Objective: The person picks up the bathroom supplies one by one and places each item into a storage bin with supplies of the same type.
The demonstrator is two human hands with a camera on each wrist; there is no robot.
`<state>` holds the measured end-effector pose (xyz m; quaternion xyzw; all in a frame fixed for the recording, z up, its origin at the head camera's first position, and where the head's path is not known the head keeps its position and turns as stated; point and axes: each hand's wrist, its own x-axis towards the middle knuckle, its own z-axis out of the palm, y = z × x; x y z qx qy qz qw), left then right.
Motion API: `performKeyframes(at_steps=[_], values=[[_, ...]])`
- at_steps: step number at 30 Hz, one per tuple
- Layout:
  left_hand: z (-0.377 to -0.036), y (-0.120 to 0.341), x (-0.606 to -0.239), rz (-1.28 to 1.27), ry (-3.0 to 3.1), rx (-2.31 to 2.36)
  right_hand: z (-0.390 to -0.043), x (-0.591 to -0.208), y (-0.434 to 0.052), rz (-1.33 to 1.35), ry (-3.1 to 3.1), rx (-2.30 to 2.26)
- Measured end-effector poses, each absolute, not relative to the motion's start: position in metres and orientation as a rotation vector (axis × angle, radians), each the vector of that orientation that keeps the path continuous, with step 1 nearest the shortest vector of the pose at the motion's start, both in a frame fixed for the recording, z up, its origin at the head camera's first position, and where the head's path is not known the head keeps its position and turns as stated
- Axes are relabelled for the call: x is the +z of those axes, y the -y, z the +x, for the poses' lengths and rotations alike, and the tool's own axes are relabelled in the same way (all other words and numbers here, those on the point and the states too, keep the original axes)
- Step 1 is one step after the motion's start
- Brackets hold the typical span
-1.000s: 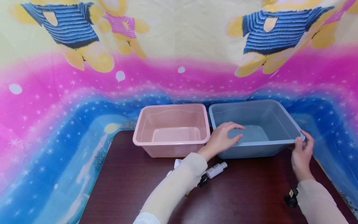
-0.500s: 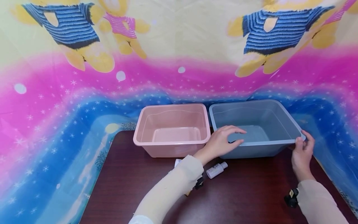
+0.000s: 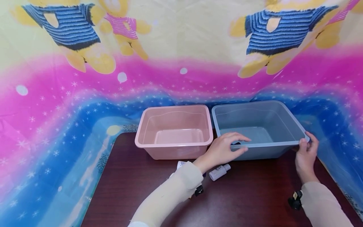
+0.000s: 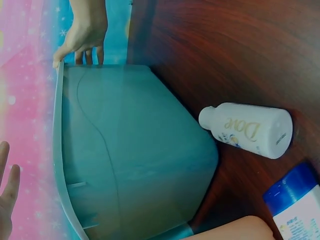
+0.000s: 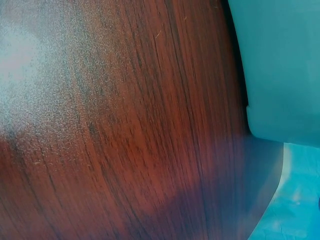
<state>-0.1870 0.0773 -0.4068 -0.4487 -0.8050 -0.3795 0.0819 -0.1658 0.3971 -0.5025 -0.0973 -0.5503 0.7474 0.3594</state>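
Note:
A blue-grey basin (image 3: 283, 124) stands on the dark wooden table (image 3: 255, 195), to the right of a pink basin (image 3: 173, 144). My left hand (image 3: 241, 144) arches over the blue basin's near rim. Its thumb lies by the outer wall and its fingers (image 4: 6, 195) stay straight, just clear of the rim. My right hand (image 3: 307, 142) grips the near right corner of the blue basin (image 4: 135, 160); in the left wrist view this right hand (image 4: 82, 35) pinches the rim. Both basins look empty.
A small white Dove bottle (image 3: 219, 171) (image 4: 247, 130) lies on the table in front of the blue basin. A blue-and-white container (image 4: 295, 207) lies beside it. A colourful printed cloth (image 3: 56, 126) hangs behind and round the table (image 5: 125, 125).
My left hand has drawn back from over the blue basin's floor to its near rim. The right hand and both basins have stayed where they were.

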Motion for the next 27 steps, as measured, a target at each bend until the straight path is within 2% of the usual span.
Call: performKeyframes(at_steps=[27], values=[[-0.164, -0.053, -0.434, -1.332, 2.416, -1.148, -0.168, -0.509, -0.403, -0.379, 1.548, 1.856]])
